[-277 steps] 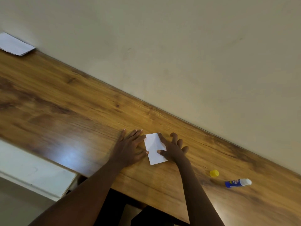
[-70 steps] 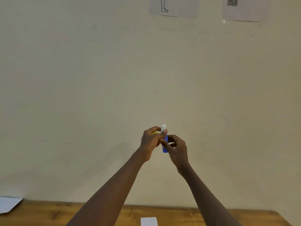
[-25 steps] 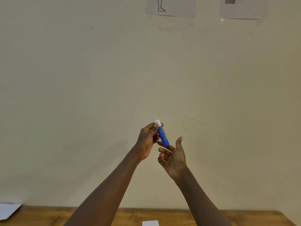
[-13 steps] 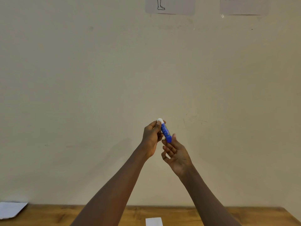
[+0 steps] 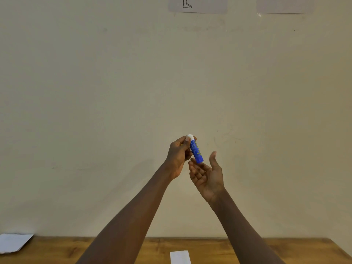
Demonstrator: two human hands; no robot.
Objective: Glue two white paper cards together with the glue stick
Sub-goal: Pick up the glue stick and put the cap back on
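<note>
My left hand grips the blue glue stick near its white top, raised in front of the wall. The stick tilts slightly, its lower end just above the fingers of my right hand, which is palm-up with fingers relaxed and thumb raised, holding nothing. Something yellow shows faintly inside my left fingers; I cannot tell what it is. Far below, a white paper card lies on the wooden table at the bottom edge of the view.
A stack of white paper lies at the table's far left. The plain wall fills most of the view, with two paper sheets taped near the top.
My right hand has let go of the glue stick's lower end and opened palm-up beneath it. My left hand keeps the stick raised in about the same place.
</note>
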